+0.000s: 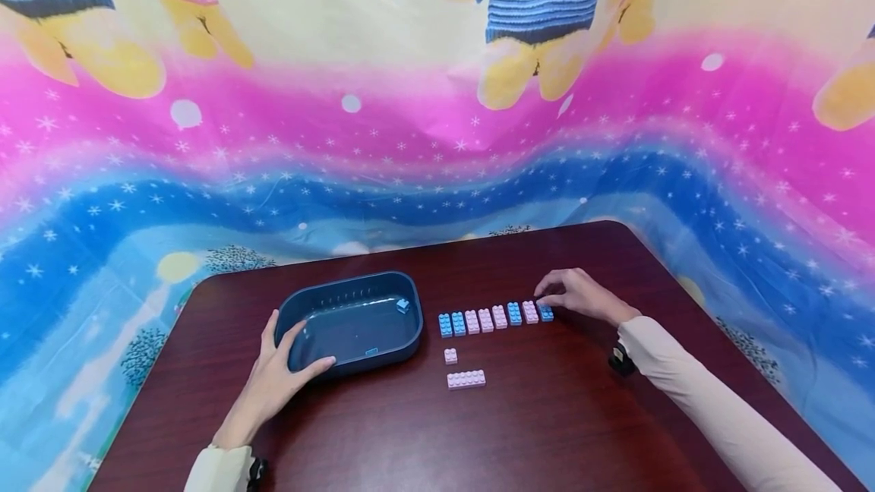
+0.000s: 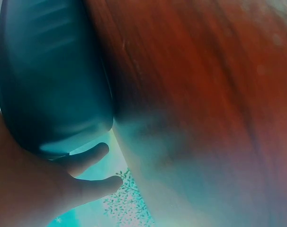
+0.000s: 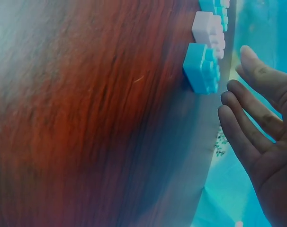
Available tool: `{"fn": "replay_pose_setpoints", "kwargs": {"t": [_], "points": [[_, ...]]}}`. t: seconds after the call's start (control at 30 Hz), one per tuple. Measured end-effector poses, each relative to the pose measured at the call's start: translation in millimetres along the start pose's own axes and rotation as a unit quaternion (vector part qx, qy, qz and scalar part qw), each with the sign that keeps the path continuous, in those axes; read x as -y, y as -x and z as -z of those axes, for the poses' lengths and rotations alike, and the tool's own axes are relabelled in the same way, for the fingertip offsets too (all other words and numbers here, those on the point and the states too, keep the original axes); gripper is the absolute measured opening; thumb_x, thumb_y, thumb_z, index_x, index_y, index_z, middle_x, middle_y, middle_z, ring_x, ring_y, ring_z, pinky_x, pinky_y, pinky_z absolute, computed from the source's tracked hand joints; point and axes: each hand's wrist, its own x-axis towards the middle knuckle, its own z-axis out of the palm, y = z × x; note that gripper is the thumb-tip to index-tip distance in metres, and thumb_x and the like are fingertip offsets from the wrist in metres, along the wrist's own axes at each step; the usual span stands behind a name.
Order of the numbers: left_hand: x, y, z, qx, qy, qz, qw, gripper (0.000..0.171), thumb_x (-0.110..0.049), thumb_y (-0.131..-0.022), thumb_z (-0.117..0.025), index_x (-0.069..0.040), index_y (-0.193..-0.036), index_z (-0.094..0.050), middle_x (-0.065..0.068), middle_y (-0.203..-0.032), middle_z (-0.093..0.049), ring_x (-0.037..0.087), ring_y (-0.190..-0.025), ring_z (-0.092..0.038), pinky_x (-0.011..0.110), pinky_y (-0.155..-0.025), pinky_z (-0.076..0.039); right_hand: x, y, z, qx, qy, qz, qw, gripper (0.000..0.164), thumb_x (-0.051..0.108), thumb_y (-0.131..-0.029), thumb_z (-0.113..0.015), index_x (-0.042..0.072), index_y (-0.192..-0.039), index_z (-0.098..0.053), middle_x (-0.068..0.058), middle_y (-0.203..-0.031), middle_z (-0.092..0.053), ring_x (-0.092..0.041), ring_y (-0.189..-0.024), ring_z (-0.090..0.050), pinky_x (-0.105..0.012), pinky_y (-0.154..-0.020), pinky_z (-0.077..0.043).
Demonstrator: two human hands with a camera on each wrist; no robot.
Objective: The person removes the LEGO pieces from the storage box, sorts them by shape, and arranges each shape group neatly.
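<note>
In the head view, my left hand (image 1: 276, 374) rests at the left end of a dark blue plastic tray (image 1: 417, 325), fingers spread over and beside its rim. Two of its fingers stick out along the tray's outside in the left wrist view. My right hand (image 1: 581, 294) hovers at the right end of a row of blue and pink toy building bricks. Nearest it is a blue brick (image 3: 196, 68), partly covered by the fingers in the head view. Fingers loosely extended, that hand holds nothing. Beside this brick stands a pink brick (image 3: 203, 28).
Inside the tray lies a small blue brick (image 1: 403, 305). In front of the row sit a small square pink brick (image 1: 450, 356) and a longer pink brick (image 1: 466, 379). The dark red-brown wooden table (image 1: 547, 416) backs onto a printed cloth (image 1: 410, 173).
</note>
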Motion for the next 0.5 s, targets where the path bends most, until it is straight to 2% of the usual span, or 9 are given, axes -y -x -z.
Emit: {"fn": "replay_pose_setpoints", "kwargs": {"t": [0.23,0.5], "points": [[2.6,0.7,2.1,-0.001,0.003,0.001,1.0000,0.102,-0.065,-0.092,-0.073,-0.010,-0.167,-0.030,0.020,-0.174,0.017,0.061,-0.146,-0.031,0.078,-0.110,-0.034,16,-14,-6,-0.024,0.005,0.019,1.000,0.011,0.011,-0.095,-0.080,0.006,-0.105,-0.081,-0.002,-0.104,-0.076,-0.019,-0.092,-0.068,-0.037,-0.080,-0.057],[2.4,-0.7,1.5,-0.002,0.005,-0.005,1.0000,0.103,-0.066,-0.092,-0.073,-0.011,-0.167,-0.030,0.019,-0.174,0.016,0.060,-0.147,-0.030,0.078,-0.110,-0.034,44,-34,-13,-0.014,-0.008,0.030,0.999,0.015,0.015,-0.097,-0.079,0.005,-0.108,-0.080,-0.003,-0.108,-0.076,-0.020,-0.096,-0.070,-0.042,-0.086,-0.058]]}}
